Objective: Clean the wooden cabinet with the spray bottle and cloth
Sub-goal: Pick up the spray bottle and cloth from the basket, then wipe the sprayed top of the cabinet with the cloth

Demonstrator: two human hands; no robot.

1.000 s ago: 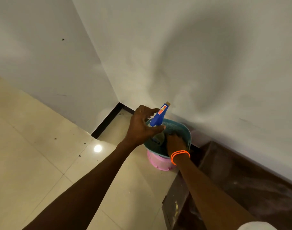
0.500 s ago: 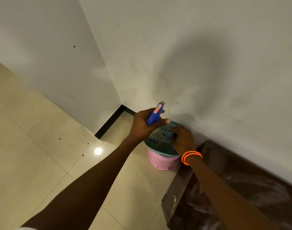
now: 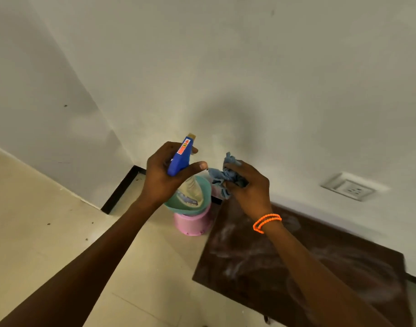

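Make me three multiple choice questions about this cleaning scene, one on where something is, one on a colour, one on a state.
1. Where is the wall socket?
A. above the wooden cabinet
B. on the floor
C. beside the pink bucket

2. What colour is the head of the spray bottle?
A. red
B. blue
C. white

3. What is the right hand doing?
A. hanging empty
B. pressing flat on the cabinet
C. gripping the cloth

Answers: 1 A, the socket sits on the wall over the cabinet top. 2 B, the trigger head in the left hand is blue. 3 C, its fingers are closed on the bunched cloth.
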